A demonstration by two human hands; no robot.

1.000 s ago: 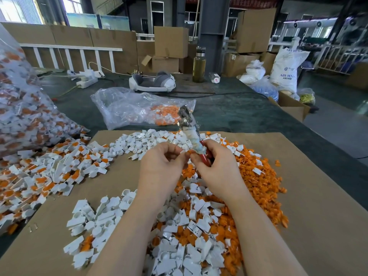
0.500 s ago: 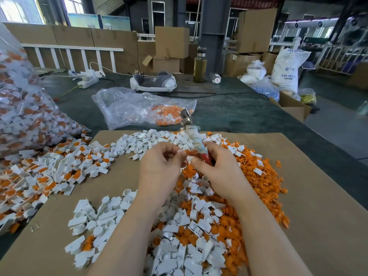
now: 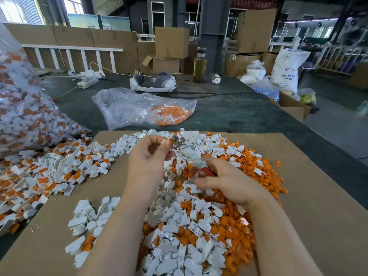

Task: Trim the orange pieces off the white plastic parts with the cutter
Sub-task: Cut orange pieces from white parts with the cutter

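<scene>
At twelve o'clock over cardboard sheet (image 3: 310, 196): left hand (image 3: 148, 161) pinching piece at cutter (image 3: 186, 154) tip; right hand (image 3: 229, 184), gripping handle, now dropped toward four o'clock — cut seemingly finishing.

A factory or warehouse floor is showing here: stacked cardboard boxes (image 3: 171, 42) are standing far behind the work table (image 3: 229, 114), a steel column (image 3: 214, 32) is rising beside them, and a white resin sack (image 3: 287, 69) is leaning far right among bulk bags of plastic parts (image 3: 23, 116).
</scene>
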